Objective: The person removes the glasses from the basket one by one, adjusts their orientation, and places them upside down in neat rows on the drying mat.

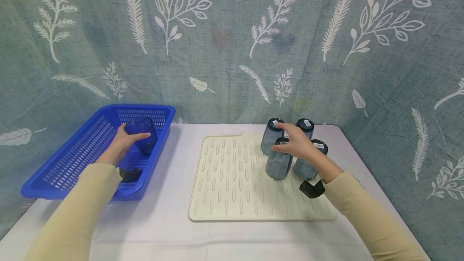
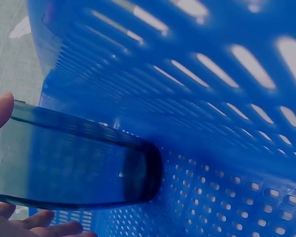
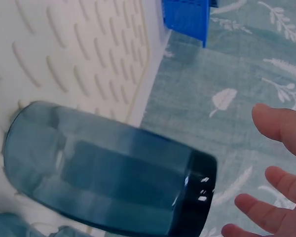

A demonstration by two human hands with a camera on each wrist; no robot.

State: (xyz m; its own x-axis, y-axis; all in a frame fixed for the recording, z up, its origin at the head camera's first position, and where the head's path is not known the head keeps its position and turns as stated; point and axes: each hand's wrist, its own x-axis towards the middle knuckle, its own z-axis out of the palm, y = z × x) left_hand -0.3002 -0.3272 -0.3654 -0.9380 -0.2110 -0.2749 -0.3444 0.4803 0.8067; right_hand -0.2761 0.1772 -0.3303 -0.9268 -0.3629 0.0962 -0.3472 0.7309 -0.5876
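Note:
A blue-tinted drinking glass [image 1: 146, 140] stands in the blue plastic basket [image 1: 154, 172], its thick base on the slotted floor [image 2: 222, 192]. My left hand [image 1: 121, 144] is around its upper part; the thumb [image 2: 1, 111] touches the glass near the mouth, and the other fingers are spread loosely along the opposite side. On the cream ribbed mat [image 1: 228, 180], several similar glasses stand upside down, dark bases up. Above the front left glass [image 1: 278, 166] my right hand [image 1: 299, 144] hovers with spread fingers; the right wrist view shows a gap between fingertips and that glass [image 3: 108, 168].
The mat lies on a white-covered table [image 1: 163, 228], with the basket to its left. Behind hangs a grey-green cloth [image 1: 224, 88] with white leaf prints. Two more glasses stand behind at the mat's back right, including one [image 1: 269, 138], and another glass [image 1: 303, 169] is beside the front one.

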